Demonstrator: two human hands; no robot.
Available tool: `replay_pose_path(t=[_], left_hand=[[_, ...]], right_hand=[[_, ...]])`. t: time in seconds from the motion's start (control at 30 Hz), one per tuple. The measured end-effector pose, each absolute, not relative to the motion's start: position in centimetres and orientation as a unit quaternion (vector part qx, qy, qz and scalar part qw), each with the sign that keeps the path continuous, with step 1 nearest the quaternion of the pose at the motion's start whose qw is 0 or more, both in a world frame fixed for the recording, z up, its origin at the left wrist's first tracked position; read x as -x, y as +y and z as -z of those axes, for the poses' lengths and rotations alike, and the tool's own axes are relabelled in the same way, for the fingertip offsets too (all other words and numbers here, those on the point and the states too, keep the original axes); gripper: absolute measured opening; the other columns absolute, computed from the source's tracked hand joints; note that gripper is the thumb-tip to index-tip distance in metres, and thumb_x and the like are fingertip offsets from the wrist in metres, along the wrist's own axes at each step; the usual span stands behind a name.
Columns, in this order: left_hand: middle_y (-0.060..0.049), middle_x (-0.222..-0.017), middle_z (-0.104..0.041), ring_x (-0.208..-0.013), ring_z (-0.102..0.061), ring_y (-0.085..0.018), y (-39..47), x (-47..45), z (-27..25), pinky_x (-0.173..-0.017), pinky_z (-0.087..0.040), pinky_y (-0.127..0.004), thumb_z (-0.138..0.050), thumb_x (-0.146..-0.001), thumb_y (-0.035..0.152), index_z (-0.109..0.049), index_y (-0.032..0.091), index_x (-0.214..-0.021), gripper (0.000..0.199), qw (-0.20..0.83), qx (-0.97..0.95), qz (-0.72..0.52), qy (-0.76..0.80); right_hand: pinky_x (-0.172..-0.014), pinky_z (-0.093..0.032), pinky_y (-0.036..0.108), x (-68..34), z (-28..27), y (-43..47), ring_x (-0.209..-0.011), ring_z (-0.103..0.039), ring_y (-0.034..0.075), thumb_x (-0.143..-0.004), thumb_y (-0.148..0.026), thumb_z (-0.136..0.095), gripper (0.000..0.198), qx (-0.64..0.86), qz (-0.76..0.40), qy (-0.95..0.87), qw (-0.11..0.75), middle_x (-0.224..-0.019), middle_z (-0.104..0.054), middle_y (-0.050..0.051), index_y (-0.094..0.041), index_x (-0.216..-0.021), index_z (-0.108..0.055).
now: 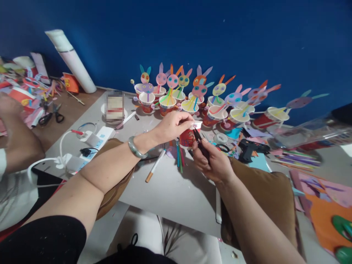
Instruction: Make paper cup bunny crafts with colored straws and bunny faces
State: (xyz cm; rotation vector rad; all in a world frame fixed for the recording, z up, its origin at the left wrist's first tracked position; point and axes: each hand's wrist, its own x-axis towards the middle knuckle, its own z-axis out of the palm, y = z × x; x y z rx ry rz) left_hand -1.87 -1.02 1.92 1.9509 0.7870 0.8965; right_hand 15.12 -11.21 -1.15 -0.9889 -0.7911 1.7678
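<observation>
Paper cup (186, 139), red with a white rim, was between the person's two hands, over the grey table (170, 190); whether its base touched the tabletop could not be told. The left hand (173, 126) pinched at the rim, thumb and fingertips drawn together, with something small and pale at their tips. The right hand (211, 161) was curled around a dark tool (202, 148), whose tip lay right by those fingertips. That closeness looked like the main risk: a slip of the tool could nip a finger or tear the thin rim, and too hard a pinch could buckle the paper wall.

The cup's mouth faced upward and its long axis ran roughly upright, any lean being hard to judge. The tool's long axis slanted away from the right palm, up and leftward, its tip pointing at the rim.

Just in front of the cup lay coloured sticks (180, 159) and a white marker (155, 167), which a dropping elbow might knock aside. A glue gun (250, 149) was to the right, and decorated cups (167, 110) stood behind, near the blue wall (176, 33).
</observation>
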Motion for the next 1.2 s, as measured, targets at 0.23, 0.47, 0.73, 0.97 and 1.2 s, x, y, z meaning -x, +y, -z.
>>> replay_pose_path(t=[0.23, 0.47, 0.73, 0.97, 1.2], left_hand=[[-0.002, -0.078, -0.067, -0.072, -0.054, -0.011, -0.5, 2.0, -1.6, -0.069, -0.040, -0.024, -0.057, -0.089, 0.024, -0.070, 0.014, -0.084, 0.018, 0.419, -0.786, -0.347, 0.292], [-0.002, -0.075, -0.065, -0.068, -0.051, -0.010, -0.4, 2.1, -1.8, -0.066, -0.040, -0.024, -0.057, -0.088, 0.025, -0.070, 0.013, -0.085, 0.019, 0.435, -0.790, -0.328, 0.281], [0.000, -0.072, -0.065, -0.066, -0.049, -0.010, -0.4, 2.5, -2.6, -0.067, -0.038, -0.025, -0.054, -0.087, 0.019, -0.073, 0.014, -0.086, 0.019, 0.419, -0.808, -0.301, 0.284], [-0.001, -0.076, -0.069, -0.072, -0.056, -0.011, -0.4, 2.6, -3.0, -0.076, -0.044, -0.026, -0.055, -0.086, 0.014, -0.072, 0.014, -0.081, 0.018, 0.425, -0.807, -0.301, 0.277], [0.000, -0.077, -0.069, -0.074, -0.057, -0.011, -0.3, 2.5, -3.0, -0.079, -0.044, -0.026, -0.057, -0.087, 0.012, -0.072, 0.013, -0.082, 0.017, 0.433, -0.804, -0.289, 0.287]], right_hand=[[-0.033, -0.020, 0.018, -15.1, 1.4, -11.0, -0.032, -0.018, 0.005, -0.089, -0.053, -0.068, 0.035, 0.406, -0.721, -0.329, 0.456, -0.041, -0.038, -0.011, -0.020, -0.080, -0.061], [-0.033, -0.020, 0.018, -15.2, 1.5, -11.0, -0.031, -0.019, 0.004, -0.087, -0.055, -0.070, 0.037, 0.402, -0.726, -0.332, 0.447, -0.040, -0.039, -0.011, -0.020, -0.080, -0.061], [-0.034, -0.019, 0.018, -15.1, 1.2, -11.0, -0.032, -0.019, 0.004, -0.087, -0.055, -0.070, 0.037, 0.420, -0.723, -0.330, 0.438, -0.041, -0.039, -0.011, -0.021, -0.080, -0.059], [-0.034, -0.017, 0.018, -15.0, 1.2, -11.1, -0.031, -0.020, 0.004, -0.086, -0.055, -0.072, 0.038, 0.423, -0.719, -0.336, 0.437, -0.040, -0.039, -0.010, -0.020, -0.079, -0.060], [-0.032, -0.017, 0.019, -15.1, 1.6, -10.9, -0.031, -0.020, 0.005, -0.085, -0.055, -0.074, 0.037, 0.412, -0.723, -0.343, 0.436, -0.039, -0.039, -0.010, -0.021, -0.078, -0.061]])
